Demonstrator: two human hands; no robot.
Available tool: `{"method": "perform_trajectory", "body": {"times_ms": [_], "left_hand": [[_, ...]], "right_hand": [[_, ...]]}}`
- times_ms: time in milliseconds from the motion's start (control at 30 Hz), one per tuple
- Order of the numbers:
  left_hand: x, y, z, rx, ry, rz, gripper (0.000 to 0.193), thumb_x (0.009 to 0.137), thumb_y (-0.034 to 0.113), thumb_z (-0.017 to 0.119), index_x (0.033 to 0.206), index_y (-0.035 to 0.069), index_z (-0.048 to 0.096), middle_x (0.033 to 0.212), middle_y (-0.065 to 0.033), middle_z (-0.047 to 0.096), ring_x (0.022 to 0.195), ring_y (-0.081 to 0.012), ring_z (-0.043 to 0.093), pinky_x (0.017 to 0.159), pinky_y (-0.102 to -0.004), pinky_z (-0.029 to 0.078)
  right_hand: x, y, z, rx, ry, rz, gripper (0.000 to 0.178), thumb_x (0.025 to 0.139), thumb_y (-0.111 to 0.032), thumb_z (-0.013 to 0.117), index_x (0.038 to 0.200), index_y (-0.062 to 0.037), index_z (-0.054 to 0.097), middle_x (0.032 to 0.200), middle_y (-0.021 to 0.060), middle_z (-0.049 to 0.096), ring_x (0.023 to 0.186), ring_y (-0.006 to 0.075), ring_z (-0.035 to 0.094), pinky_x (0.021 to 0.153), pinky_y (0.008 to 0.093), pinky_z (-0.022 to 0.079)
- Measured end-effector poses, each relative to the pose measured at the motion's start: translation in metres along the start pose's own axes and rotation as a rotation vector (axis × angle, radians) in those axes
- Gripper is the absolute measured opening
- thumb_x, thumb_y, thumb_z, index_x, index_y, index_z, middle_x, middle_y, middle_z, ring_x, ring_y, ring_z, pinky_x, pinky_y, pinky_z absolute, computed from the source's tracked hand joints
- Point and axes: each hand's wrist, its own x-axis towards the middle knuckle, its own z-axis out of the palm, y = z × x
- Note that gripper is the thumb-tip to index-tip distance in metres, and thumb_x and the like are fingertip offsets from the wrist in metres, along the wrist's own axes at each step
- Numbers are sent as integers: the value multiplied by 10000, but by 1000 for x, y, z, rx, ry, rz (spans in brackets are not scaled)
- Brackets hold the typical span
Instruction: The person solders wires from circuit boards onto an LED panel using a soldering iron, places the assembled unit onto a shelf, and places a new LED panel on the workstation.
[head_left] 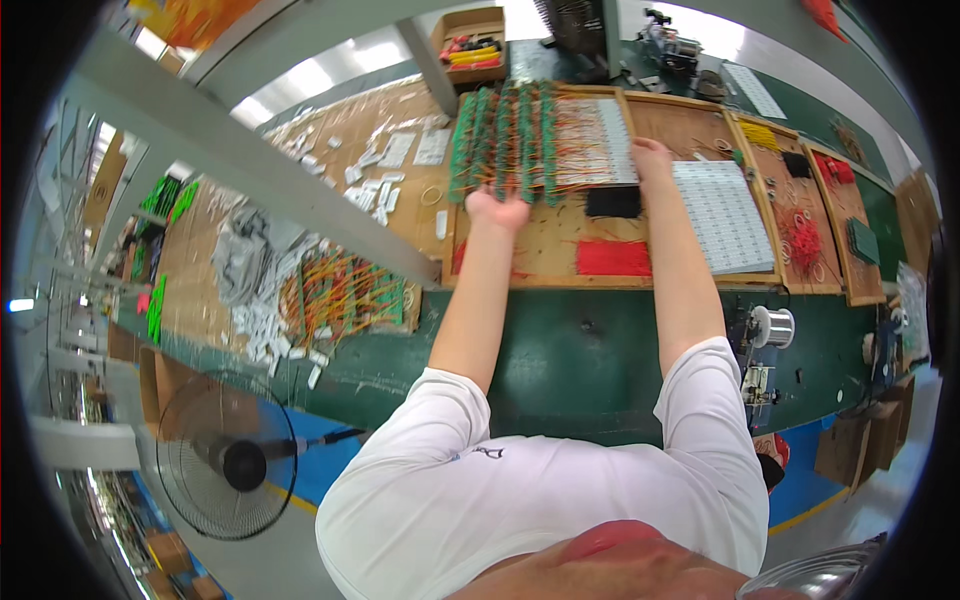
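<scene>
On the wooden board, the left hand grips the near edge of a bundle of green strips with orange wires; the right hand lies flat beside it, fingers open. Bare surface lies nearer.

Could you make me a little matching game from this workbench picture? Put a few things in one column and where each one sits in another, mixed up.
Things:
1. left hand
2. right hand
3. red wire bundle
4. fan

Places:
A. on the floor, lower left
B. at the near edge of the green strips
C. on the wooden board between the two forearms
D. beside the white sheet

Pairs: 1-B, 2-D, 3-C, 4-A
</scene>
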Motion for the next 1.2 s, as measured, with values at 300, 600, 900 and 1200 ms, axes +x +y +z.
{"method": "perform_trajectory", "body": {"times_ms": [300,600,900,1200], "left_hand": [[-239,32,-158,1042,-316,42,361,1011,192,611,1328,20,595,1223,-124,679,1112,-234,675,1006,-382,522],[-282,124,-146,1867,-8,1026,238,955,164,645,1145,32,701,996,-135,726,842,-230,708,753,-347,555],[-146,-174,-16,2363,-1212,699,357,866,324,719,1109,65,698,1121,-191,694,1070,-351,652,938,-461,521],[-75,-293,11,2711,-1284,827,828,765,610,755,1419,142,555,1446,-155,560,1357,-345,512,1089,-442,461]], "right_hand": [[-182,-58,-35,401,-103,-16,232,979,-129,619,1181,-16,623,896,99,701,807,205,689,763,333,565],[-418,-25,-108,46,-371,-11,143,948,-113,638,1071,-44,661,785,22,630,684,91,588,625,234,462],[-523,-91,-180,313,-1261,-441,494,941,-516,685,969,-25,735,1000,115,694,951,308,638,857,418,487],[-503,-121,-260,326,-1239,-501,418,872,-408,779,983,-9,729,922,121,693,788,289,644,688,365,502]]}}
